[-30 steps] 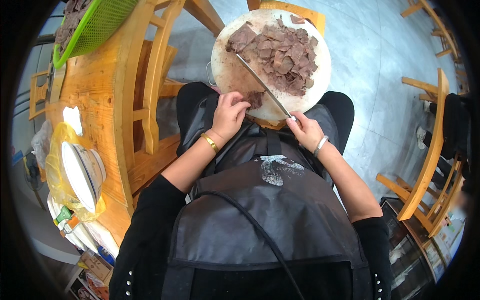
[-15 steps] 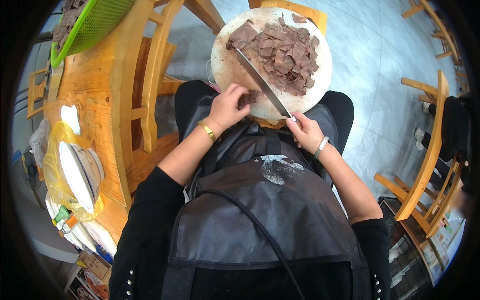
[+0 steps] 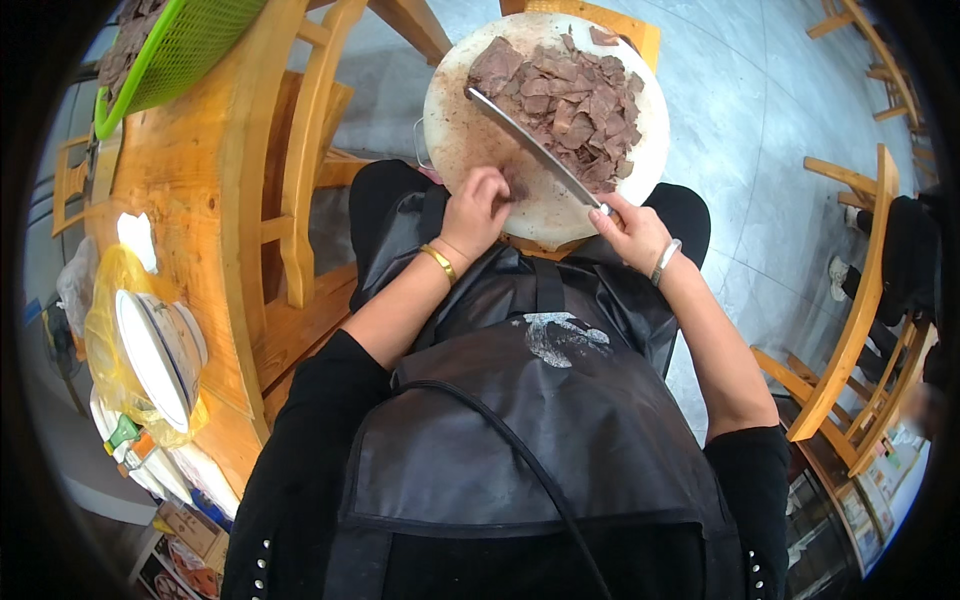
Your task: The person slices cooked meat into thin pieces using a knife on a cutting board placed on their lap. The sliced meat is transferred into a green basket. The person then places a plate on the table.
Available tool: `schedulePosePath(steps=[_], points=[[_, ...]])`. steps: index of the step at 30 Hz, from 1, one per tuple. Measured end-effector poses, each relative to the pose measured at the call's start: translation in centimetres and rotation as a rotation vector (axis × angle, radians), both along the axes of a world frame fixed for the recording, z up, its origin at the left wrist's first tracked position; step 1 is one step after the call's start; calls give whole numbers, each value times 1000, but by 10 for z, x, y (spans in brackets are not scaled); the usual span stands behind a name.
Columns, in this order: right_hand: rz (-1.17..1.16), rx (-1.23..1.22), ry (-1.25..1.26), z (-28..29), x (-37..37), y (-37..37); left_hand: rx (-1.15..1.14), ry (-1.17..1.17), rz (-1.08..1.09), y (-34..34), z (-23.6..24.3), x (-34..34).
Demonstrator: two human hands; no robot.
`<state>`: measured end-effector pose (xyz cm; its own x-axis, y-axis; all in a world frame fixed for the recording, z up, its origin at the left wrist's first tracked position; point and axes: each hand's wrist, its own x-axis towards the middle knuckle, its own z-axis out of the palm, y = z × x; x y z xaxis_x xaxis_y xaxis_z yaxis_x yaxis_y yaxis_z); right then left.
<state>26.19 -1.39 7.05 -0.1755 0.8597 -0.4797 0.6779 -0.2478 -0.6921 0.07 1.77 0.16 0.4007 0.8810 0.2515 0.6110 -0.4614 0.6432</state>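
Observation:
A round white cutting board (image 3: 450,130) stands in front of my knees. Sliced brown meat (image 3: 580,110) is heaped on its right half, and a larger flat piece lies at the heap's upper left. My right hand (image 3: 635,236) is closed on the handle of a long knife (image 3: 533,147), whose blade slants up and left across the board beside the heap. At the board's near left edge, my left hand (image 3: 478,208) is curled, fingers bent inward. A small dark bit of meat (image 3: 515,186) shows by its fingertips; most of what they touch is hidden.
On the left, a wooden table (image 3: 190,190) holds a green basket (image 3: 190,60) with more meat, a white bowl (image 3: 155,350) and a yellow plastic bag (image 3: 105,310). A wooden chair (image 3: 305,170) stands between table and board. More chairs (image 3: 850,320) and a seated person (image 3: 905,260) are at right.
My right hand and the knife have shifted slightly right and up, away from my left hand. My left hand has moved a little right, and less meat shows at its fingers.

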Motion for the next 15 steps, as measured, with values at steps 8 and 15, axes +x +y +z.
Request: schedulePosePath(steps=[8,15], points=[[-38,-22,33,-10,-24,-25,101,-25,-154,-3,17,-2],[31,-51,-2,1,-32,-23,126,-96,-217,3,0,0]])
